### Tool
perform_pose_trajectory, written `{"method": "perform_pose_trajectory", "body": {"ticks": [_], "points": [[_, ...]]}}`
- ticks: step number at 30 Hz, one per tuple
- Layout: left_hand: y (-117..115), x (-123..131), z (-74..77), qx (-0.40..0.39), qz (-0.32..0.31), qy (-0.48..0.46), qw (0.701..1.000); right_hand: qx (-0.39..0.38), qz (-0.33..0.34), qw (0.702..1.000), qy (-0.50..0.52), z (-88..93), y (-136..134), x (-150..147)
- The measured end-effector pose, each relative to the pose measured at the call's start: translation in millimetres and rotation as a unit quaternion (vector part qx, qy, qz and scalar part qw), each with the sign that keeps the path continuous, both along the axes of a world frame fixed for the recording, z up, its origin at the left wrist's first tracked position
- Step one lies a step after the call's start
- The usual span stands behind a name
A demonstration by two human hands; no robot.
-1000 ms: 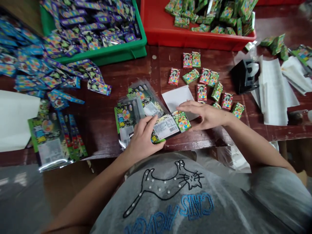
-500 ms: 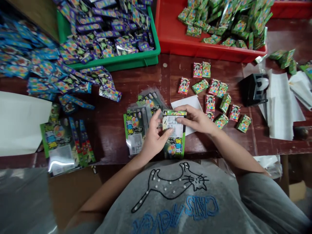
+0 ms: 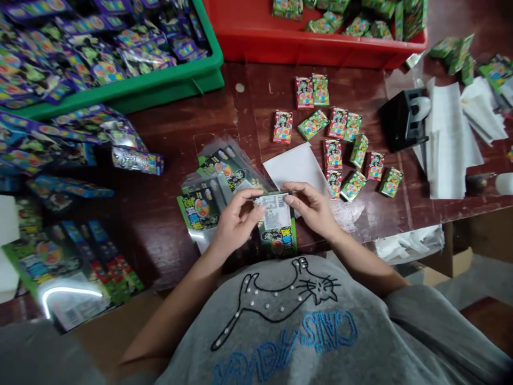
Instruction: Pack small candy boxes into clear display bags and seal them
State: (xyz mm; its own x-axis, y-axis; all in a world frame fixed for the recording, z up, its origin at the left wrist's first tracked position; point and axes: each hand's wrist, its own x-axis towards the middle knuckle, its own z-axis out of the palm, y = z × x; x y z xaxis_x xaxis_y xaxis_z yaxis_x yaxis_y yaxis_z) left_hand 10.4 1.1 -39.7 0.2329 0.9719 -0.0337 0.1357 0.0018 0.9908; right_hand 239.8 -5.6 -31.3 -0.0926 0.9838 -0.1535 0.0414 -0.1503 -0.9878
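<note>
Between my hands is a green-and-black printed plastic pouch with a pale label panel and colourful lettering. My left hand pinches its upper left corner between thumb and fingers. At the upper right corner my right hand grips the same pouch, thumb on the front. Whatever lies inside the pouch cannot be made out. Left of it, similar flat pouches lie overlapping on the table. A white sheet of paper lies just beyond my right hand, beside several small red and green boxes.
A green bin of purple packets stands at the far left, a red bin of green packets at the back. A black tape dispenser and paper strips sit to the right. More printed pouches lie at the near left edge.
The view has shifted, so the bins and boxes appear elsewhere in the picture. My right hand's fingers have moved to the pouch's top right corner, and my left hand now grips its top left.
</note>
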Motion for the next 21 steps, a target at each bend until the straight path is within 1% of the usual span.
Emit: {"method": "perform_pose_trajectory", "body": {"ticks": [2,3,5,7,9,11,13,16,19,21], "points": [[2.8,0.7,3.8,0.017,0.017,0.020,1.000,0.017,0.024,0.999,-0.025,3.1,5.1,2.0],[3.7,1.4,4.9,0.012,0.033,0.022,0.999,0.036,0.033,0.998,-0.032,3.8,7.7,3.1],[5.0,3.4,6.6,-0.014,0.069,0.004,0.998,0.080,0.039,0.996,-0.029,4.0,12.4,5.2],[6.3,5.0,9.5,-0.039,0.091,-0.021,0.995,0.103,0.045,0.994,-0.014,4.5,16.4,8.2],[8.6,5.7,15.9,-0.058,0.081,-0.019,0.995,0.108,0.066,0.992,-0.010,8.3,20.8,12.1],[12.1,6.3,25.8,-0.074,0.056,0.008,0.996,0.104,0.097,0.990,-0.023,15.9,25.8,15.4],[16.4,7.4,36.9,-0.088,0.037,0.026,0.995,0.075,0.103,0.991,-0.037,25.0,30.8,16.1],[23.6,9.6,50.2,-0.110,0.042,0.038,0.992,-0.020,0.074,0.997,-0.017,34.2,37.2,12.6],[29.9,8.9,55.4,-0.119,0.050,0.059,0.990,-0.092,0.062,0.993,0.031,35.2,42.0,10.8],[32.3,5.7,54.5,-0.114,0.025,0.067,0.991,-0.104,0.075,0.991,0.045,34.3,43.6,13.8]]}}
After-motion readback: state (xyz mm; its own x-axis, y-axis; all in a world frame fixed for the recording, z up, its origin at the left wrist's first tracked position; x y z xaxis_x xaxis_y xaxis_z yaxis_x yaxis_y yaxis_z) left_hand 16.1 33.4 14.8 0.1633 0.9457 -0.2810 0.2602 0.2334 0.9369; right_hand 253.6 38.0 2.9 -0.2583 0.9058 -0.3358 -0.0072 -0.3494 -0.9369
